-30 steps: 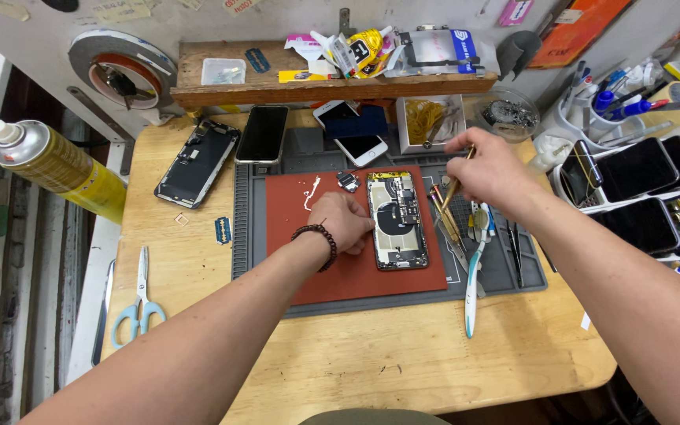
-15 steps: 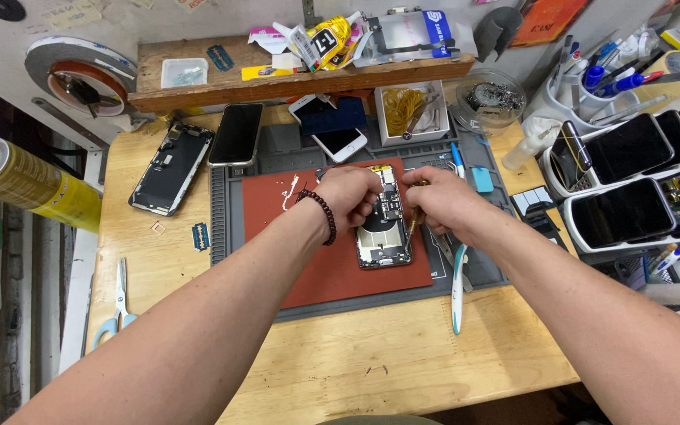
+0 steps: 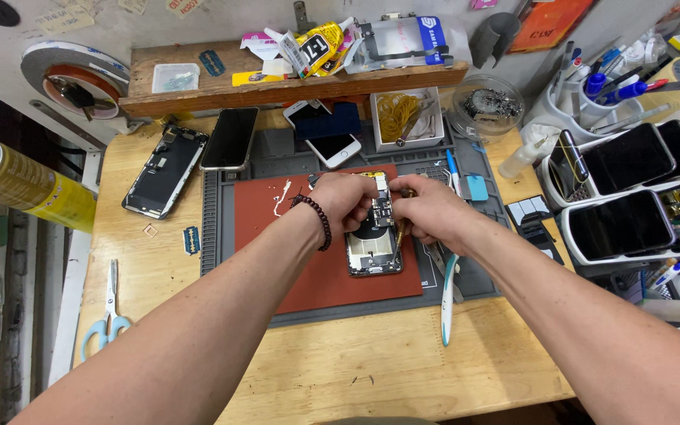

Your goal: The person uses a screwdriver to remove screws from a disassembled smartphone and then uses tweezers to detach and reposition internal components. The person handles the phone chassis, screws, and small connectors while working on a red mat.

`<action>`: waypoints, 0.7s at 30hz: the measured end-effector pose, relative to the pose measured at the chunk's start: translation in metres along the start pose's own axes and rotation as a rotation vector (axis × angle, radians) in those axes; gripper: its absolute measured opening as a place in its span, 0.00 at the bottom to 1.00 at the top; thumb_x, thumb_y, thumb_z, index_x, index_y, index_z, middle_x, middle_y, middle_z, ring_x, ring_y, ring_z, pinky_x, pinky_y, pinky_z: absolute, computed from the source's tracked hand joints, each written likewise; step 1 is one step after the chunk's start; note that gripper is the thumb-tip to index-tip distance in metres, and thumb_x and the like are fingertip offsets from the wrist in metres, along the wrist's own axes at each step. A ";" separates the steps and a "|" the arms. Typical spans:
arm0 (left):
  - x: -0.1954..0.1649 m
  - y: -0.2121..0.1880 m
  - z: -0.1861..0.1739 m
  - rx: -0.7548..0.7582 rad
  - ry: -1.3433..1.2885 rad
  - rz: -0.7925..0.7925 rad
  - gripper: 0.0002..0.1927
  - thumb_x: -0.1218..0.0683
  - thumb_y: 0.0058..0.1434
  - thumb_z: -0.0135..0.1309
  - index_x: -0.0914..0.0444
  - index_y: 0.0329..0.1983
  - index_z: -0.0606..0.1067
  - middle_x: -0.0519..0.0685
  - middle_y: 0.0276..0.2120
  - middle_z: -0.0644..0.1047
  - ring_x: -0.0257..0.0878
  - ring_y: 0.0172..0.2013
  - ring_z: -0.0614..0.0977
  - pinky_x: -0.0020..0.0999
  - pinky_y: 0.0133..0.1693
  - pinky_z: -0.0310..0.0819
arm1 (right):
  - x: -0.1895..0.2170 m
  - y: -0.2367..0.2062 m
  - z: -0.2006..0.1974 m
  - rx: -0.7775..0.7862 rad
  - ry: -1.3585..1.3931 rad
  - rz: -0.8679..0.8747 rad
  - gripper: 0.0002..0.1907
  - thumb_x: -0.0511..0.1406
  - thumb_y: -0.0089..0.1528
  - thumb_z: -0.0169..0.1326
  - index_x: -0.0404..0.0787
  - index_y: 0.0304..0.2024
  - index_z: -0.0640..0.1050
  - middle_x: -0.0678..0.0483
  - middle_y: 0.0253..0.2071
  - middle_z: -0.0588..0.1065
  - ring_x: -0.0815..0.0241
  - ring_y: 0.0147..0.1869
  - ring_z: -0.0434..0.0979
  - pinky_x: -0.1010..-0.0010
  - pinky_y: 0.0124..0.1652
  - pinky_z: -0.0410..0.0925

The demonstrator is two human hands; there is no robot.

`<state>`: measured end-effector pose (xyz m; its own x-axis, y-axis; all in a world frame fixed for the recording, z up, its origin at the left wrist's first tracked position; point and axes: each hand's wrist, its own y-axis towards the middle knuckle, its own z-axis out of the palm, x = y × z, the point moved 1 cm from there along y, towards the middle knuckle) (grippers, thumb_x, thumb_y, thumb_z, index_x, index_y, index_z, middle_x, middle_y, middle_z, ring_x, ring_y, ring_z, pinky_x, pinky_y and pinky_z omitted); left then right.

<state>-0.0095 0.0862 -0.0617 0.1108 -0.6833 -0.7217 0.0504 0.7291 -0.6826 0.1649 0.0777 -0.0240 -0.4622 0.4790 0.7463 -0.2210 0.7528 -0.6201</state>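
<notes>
Forearms come in from the near edge of the bench (image 3: pixel 371 370) and meet over the opened phone (image 3: pixel 374 240), which lies back-open on the red mat (image 3: pixel 277 252), near the middle of the bench and a little toward the far edge. The left hand (image 3: pixel 345 201) is curled, with a dark bead bracelet (image 3: pixel 318 220) on the wrist, and its fingers press on the upper left part of the phone and hold it down. The right hand (image 3: pixel 426 211) is closed in a pinch over the upper right side of the phone; a thin brown tool (image 3: pixel 400 228) shows under the fingers, but I cannot tell exactly how it is gripped. The two hands are almost touching each other. The red mat lies on a grey work mat (image 3: pixel 222 228), whose edges run parallel to the bench edges. Just beside the right hand, on the grey mat, a white and teal brush (image 3: pixel 447 303) points toward the near edge. Toward the left edge lie scissors (image 3: pixel 109 315) and a small blue blade (image 3: pixel 191 239), well apart from the hands. At the far left there are a loose phone screen (image 3: pixel 165 169) and a dark phone (image 3: pixel 230 138). The right edge is crowded with trays of phones (image 3: pixel 639 189). Bare wood is between the grey mat and the near edge, and also on the left side of the bench.
</notes>
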 end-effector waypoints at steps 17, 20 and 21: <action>0.009 -0.092 0.000 0.098 0.362 0.204 0.11 0.52 0.60 0.60 0.64 0.39 0.81 0.46 0.27 0.80 0.31 0.20 0.77 0.28 0.21 0.70 | 0.005 -0.025 0.023 -0.316 -0.229 -0.413 0.31 0.34 0.58 0.58 0.45 0.66 0.70 0.54 0.26 0.71 0.66 0.27 0.69 0.70 0.26 0.64; 0.019 -0.105 -0.015 0.128 0.295 0.175 0.08 0.56 0.59 0.63 0.66 0.37 0.79 0.49 0.26 0.79 0.32 0.20 0.77 0.28 0.21 0.70 | 0.006 -0.036 0.045 -0.272 -0.250 -0.416 0.30 0.35 0.58 0.58 0.45 0.65 0.71 0.53 0.24 0.73 0.66 0.26 0.71 0.71 0.26 0.65; 0.024 -0.107 -0.019 0.126 0.298 0.179 0.08 0.57 0.58 0.63 0.66 0.35 0.78 0.49 0.26 0.79 0.33 0.20 0.77 0.28 0.21 0.70 | 0.007 -0.039 0.052 -0.250 -0.251 -0.398 0.30 0.35 0.58 0.58 0.45 0.65 0.72 0.53 0.23 0.74 0.66 0.25 0.73 0.71 0.26 0.66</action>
<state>-0.0312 -0.0086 -0.0078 -0.1646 -0.5125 -0.8428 0.1799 0.8245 -0.5365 0.1258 0.0277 -0.0071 -0.5821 0.0351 0.8124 -0.2240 0.9535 -0.2017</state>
